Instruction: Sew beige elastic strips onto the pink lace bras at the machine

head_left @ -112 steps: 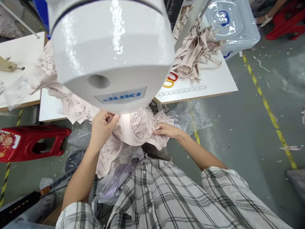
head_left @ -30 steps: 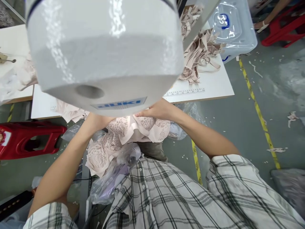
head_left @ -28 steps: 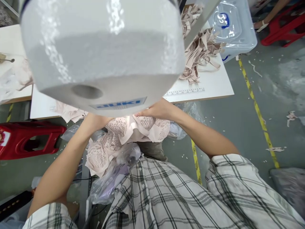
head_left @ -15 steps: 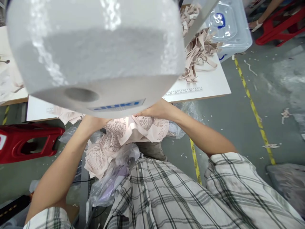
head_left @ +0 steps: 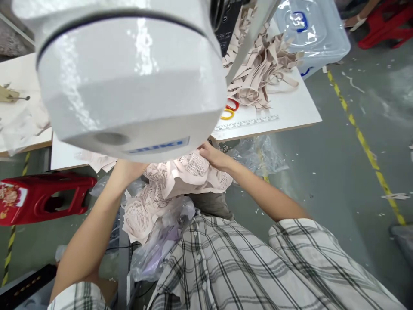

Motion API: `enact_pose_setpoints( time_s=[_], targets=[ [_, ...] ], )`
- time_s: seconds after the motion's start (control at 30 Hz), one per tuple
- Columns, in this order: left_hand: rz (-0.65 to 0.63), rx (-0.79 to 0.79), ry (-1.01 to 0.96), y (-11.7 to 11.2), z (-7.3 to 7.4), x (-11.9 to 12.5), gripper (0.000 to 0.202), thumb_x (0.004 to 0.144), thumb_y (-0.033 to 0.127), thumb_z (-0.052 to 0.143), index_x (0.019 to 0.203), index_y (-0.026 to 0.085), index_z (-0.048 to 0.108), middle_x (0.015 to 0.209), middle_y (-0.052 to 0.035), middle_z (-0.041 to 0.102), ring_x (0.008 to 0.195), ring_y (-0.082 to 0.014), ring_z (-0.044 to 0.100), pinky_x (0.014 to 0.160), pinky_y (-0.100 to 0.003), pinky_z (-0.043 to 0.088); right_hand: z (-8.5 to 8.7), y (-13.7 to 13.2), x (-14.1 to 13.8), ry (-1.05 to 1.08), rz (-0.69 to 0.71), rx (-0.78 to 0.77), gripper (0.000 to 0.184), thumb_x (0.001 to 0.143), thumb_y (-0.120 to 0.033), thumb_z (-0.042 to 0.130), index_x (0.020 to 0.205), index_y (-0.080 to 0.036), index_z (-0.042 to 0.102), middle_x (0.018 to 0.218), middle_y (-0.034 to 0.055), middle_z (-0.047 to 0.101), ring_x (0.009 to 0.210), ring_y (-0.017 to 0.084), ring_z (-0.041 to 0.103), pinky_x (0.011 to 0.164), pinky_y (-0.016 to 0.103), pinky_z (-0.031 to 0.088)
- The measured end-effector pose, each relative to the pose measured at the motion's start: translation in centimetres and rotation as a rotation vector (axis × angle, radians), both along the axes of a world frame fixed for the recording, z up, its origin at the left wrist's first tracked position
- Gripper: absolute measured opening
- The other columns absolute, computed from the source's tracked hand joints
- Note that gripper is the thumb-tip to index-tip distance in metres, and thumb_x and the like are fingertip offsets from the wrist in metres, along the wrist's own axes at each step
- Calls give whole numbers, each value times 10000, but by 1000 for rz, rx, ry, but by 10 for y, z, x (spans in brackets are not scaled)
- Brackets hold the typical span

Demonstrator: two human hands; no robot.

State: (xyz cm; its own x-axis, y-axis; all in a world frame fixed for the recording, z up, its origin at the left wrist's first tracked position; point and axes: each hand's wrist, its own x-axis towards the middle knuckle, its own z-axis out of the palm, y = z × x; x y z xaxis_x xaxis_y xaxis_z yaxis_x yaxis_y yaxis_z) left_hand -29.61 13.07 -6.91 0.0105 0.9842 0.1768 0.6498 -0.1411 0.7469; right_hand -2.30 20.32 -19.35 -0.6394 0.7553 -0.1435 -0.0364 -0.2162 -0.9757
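The white sewing machine head (head_left: 138, 94) fills the upper middle of the view. Below its front edge hang pale pink lace bras (head_left: 190, 170), draped over my lap and down to the left. My right hand (head_left: 214, 156) pinches the upper edge of the lace, thumb and fingers closed on it. At the left, my left hand (head_left: 130, 170) reaches to the same lace, its fingers hidden beneath the machine head. The needle area is out of sight behind the machine.
A pile of beige strips (head_left: 254, 73), red-and-yellow scissors (head_left: 228, 113) and a clear ruler (head_left: 248, 123) lie on the white table (head_left: 300, 110). Beyond stands a lidded plastic box (head_left: 316, 38). A red stool (head_left: 71, 193) is at left; a plastic bag (head_left: 161, 254) lies by my lap.
My right hand has shifted right along the lace, away from my left hand. The view has moved, bringing the scissors out from behind the machine head.
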Motion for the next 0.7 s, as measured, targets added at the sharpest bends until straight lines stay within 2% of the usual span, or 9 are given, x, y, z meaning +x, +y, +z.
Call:
enact_pose_setpoints(
  time_s=[0.1,0.13,0.2,0.3,0.4,0.53,0.63,0.7],
  targets=[
    [-51,-71,-5,0,-1,1,376,787,589,657,930,242,672,915,-81,745,1014,-274,672,902,-409,595,-23,-9,12,138,142,-345,948,660,-836,724,1364,-224,549,1428,139,604,1287,282,582,1095,430,485],
    [-54,-83,-5,0,-1,2,367,789,581,659,927,241,670,909,-82,745,1007,-273,671,896,-405,594,-26,-11,17,176,183,-415,934,647,-814,755,1343,-219,572,1386,140,641,1247,284,615,1062,424,516],
    [-40,-89,2,1,-2,5,362,776,563,682,931,237,665,912,-86,745,1002,-276,669,893,-402,589,-31,-12,29,214,206,-487,844,628,-675,865,1280,-198,622,1278,134,712,1143,274,683,973,383,576],
    [8,-73,19,0,-3,8,377,732,519,741,948,222,659,927,-92,744,1002,-285,664,905,-408,579,-34,-9,42,193,116,-555,652,591,-393,957,1137,-169,682,1109,111,778,971,243,747,820,305,621],
    [55,-60,24,-4,-9,6,320,764,455,731,963,215,655,920,-89,745,986,-288,666,912,-414,570,-34,-7,46,151,-26,-642,427,675,-332,899,1008,-153,701,992,101,795,899,223,757,781,287,627],
    [156,-47,80,-21,-17,-4,244,862,393,623,999,195,655,944,-87,746,918,-261,681,850,-377,570,-21,-6,47,165,-149,-636,256,805,-340,788,966,-163,697,922,68,787,857,195,742,810,301,618],
    [316,0,123,-45,-14,-5,255,903,375,593,1053,177,651,1019,-84,736,896,-226,684,827,-349,558,-1,-3,58,217,-255,-547,272,746,-302,841,956,-194,705,895,24,769,788,160,708,777,274,598],
    [379,82,151,-65,-6,5,195,937,334,588,1038,182,656,1009,-67,728,908,-209,687,855,-348,550,17,-5,67,250,-336,-460,322,680,-297,892,934,-226,707,877,0,752,752,141,678,741,253,579]
  ],
)
